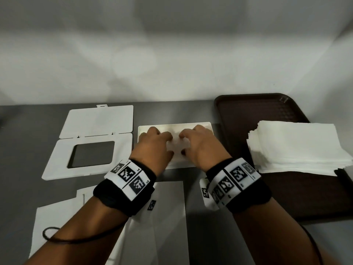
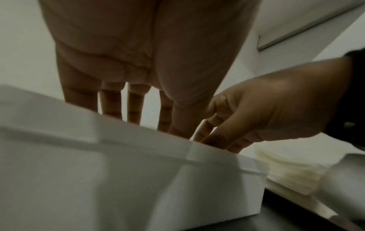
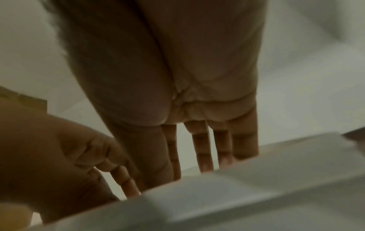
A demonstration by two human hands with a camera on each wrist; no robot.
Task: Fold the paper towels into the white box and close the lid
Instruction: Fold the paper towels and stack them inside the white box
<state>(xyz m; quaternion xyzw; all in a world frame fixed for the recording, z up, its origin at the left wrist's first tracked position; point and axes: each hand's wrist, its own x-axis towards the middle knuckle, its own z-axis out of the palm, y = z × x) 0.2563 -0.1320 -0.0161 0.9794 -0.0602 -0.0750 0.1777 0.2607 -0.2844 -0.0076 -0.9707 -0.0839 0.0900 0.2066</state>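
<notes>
both hands in white box (image 1: 207, 125) at table centre. left hand (image 1: 155, 144) w/ fingers straight, reaching down past rim onto folded towel (image 1: 178, 148) inside. right hand (image 1: 198, 143) same, fingers extended down, thumb near towel edge. lid (image 1: 91, 142) lies open flat at 9 o'clock of box. towel stack (image 1: 298, 148) on brown tray (image 1: 248, 108) at 3 o'clock. loose sheets (image 1: 168, 217) at 6 o'clock.

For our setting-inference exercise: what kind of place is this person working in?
Probably a food-service or canteen prep station, though it could be a staged recording bench. Clues: a brown cafeteria tray carrying a stack of paper towels, a grey metal-looking tabletop, and a white dispenser box with its lid off.
</notes>
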